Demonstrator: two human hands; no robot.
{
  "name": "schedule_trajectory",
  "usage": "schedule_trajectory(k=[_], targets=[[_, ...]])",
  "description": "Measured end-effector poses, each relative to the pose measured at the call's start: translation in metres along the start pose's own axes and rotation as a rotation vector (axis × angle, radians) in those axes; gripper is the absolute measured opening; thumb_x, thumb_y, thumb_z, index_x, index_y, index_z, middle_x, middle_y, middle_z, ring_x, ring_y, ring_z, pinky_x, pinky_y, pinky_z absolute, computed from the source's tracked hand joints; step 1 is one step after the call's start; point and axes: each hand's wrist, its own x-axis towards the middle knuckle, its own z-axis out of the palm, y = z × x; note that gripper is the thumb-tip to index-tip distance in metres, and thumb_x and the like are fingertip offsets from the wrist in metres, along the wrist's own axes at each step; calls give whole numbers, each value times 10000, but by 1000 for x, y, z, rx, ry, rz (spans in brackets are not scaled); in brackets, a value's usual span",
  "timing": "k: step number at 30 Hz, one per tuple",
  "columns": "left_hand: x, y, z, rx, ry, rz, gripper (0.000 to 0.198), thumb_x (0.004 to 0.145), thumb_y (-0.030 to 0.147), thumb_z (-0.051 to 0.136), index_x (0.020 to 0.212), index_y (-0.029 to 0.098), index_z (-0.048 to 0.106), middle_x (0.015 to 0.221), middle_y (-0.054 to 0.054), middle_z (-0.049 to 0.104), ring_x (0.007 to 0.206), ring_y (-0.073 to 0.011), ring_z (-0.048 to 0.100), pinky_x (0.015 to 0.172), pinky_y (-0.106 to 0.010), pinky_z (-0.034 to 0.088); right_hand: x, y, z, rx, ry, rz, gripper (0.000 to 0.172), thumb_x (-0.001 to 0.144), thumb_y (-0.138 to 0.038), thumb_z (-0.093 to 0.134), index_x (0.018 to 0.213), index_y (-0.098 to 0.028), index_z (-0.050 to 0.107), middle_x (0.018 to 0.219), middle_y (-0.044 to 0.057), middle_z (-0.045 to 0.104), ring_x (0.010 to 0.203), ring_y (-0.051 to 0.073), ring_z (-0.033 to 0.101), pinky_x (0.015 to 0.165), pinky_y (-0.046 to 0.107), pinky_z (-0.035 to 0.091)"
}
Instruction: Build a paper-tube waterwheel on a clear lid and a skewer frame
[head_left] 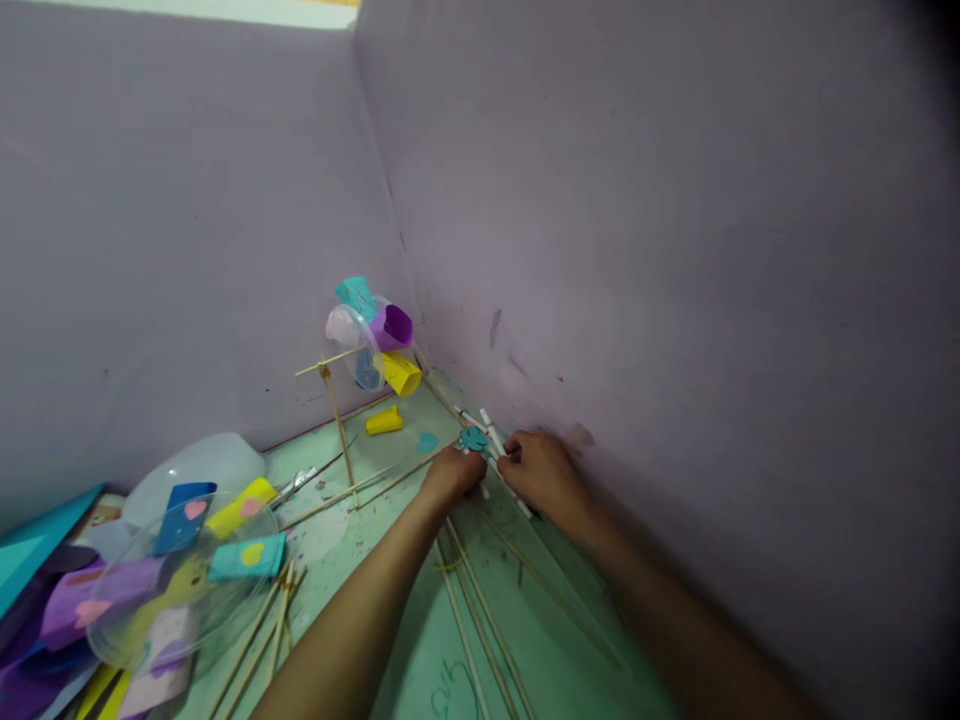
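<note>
Both my hands are down on the table by the right wall. My left hand (455, 474) has its fingers closed beside a teal paper cut-out (473, 438); what lies between its fingertips is hidden. My right hand (544, 470) is curled, its fingertips at a thin white stick (491, 431) that looks like a pen or tube. More white pieces lie crossed around the fingers. Just left of them a light blue paper heart (427, 443) lies flat. Several thin wooden sticks (480, 600) run toward me below the hands.
A stick frame (341, 435) with a clear plastic wheel (366, 345) bearing coloured paper cups stands in the corner. A yellow paper roll (384, 420) lies in front. At left are a second clear disc (180, 590) with paper rolls, scissors (294, 484) and coloured paper. Purple walls bound the table.
</note>
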Motion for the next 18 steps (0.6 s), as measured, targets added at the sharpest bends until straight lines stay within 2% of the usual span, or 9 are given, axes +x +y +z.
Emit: schedule_trajectory(k=[2,4,8,12,16,18], targets=[[-8,-3,-1,-4,-75,-51,284,860,348,534,1040,131,573,991,-54,610,823,-160,605,703,-333,525,-1,1,-1,-6,-14,-4,258,727,-203,520,883,-120,708,807,95,725,746,188,659,606,229,413],[-15,-9,-5,-7,-96,-82,275,860,353,533,1010,127,583,958,-47,617,800,-153,606,693,-325,523,-1,2,-1,-19,-33,-13,253,726,-214,531,874,-123,714,810,99,726,765,194,659,630,236,414],[-24,-24,-16,-30,-22,-124,276,862,359,530,994,123,583,938,-49,620,793,-149,606,700,-329,518,4,-1,5,-62,-83,-36,233,717,-202,534,841,-137,720,800,100,726,768,202,660,617,243,403],[-26,-32,-23,-78,57,-147,286,860,359,531,1021,129,579,993,-58,611,844,-165,601,730,-346,515,16,-14,19,-103,-148,-84,185,703,-187,556,786,-150,717,802,98,723,776,205,662,600,241,405],[-20,-26,-20,-121,69,-157,299,861,356,531,1054,131,567,1014,-62,605,846,-166,601,724,-347,519,31,-30,34,-153,-194,-88,152,767,-234,586,835,-139,684,858,97,707,826,201,654,663,270,452],[-16,-20,-18,-136,65,-146,302,864,358,526,1065,136,562,1022,-63,602,852,-166,601,730,-352,520,35,-34,37,-173,-211,-85,210,835,-318,565,886,-135,654,894,71,690,827,176,642,722,316,481]])
